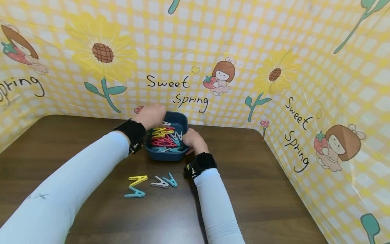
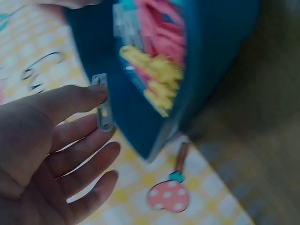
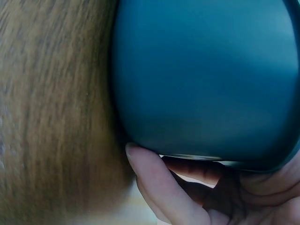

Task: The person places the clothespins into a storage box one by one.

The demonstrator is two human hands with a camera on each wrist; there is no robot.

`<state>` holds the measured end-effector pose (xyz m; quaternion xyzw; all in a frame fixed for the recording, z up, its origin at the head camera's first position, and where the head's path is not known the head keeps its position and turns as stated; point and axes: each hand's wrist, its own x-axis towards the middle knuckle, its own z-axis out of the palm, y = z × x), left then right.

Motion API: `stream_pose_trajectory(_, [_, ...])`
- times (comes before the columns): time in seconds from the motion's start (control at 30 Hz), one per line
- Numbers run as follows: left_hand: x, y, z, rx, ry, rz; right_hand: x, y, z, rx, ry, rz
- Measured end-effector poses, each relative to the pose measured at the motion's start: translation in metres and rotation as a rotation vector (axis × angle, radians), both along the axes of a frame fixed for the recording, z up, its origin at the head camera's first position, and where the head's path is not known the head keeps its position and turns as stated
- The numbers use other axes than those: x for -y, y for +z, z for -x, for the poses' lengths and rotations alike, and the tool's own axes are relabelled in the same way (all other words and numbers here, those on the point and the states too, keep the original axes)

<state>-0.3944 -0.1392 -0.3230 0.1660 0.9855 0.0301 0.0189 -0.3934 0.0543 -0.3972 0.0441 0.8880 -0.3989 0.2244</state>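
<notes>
Bowl: I see the blue bowl [image 1: 166, 154] at the far middle of the brown table [image 1: 259, 189], close to the yellow sunflower backdrop [image 1: 274, 51]; it holds a heap of pink, yellow, white and teal clothespins [image 1: 164, 139].

Right hand: my right hand [image 1: 193, 140] grips the bowl's right rim, thumb over the edge and fingers [image 3: 154, 183] curled under the wall, as the right wrist view shows.

Left hand: my left hand [image 1: 151, 115] hovers at the bowl's far-left edge. In the left wrist view the thumb pinches a grey-white pin [image 2: 103, 103] against a finger while the other fingers [image 2: 86, 171] lie loosely spread; that view is blurred, so I take the pinch as likely, not certain.

Out on the table: four pins lie in front of the bowl, well apart from it, namely a yellow pin [image 1: 137, 180], a teal pin [image 1: 134, 194], a white pin [image 1: 159, 183] and a second teal pin [image 1: 170, 180].

Progress: I judge the work early. Four pins are out, one is at my fingertips, and most of the heap is in the bowl.
</notes>
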Motion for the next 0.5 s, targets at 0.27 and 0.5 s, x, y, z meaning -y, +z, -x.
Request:
stream_pose_trajectory(0.27, [0.005, -0.036, 0.017, -0.061, 0.063, 0.063, 0.002, -0.010, 0.009, -0.014, 0.003, 0.007])
stream_pose_trajectory(0.5, [0.005, -0.030, 0.008, -0.038, 0.068, 0.036, -0.001, -0.003, 0.002, -0.016, 0.006, 0.013])
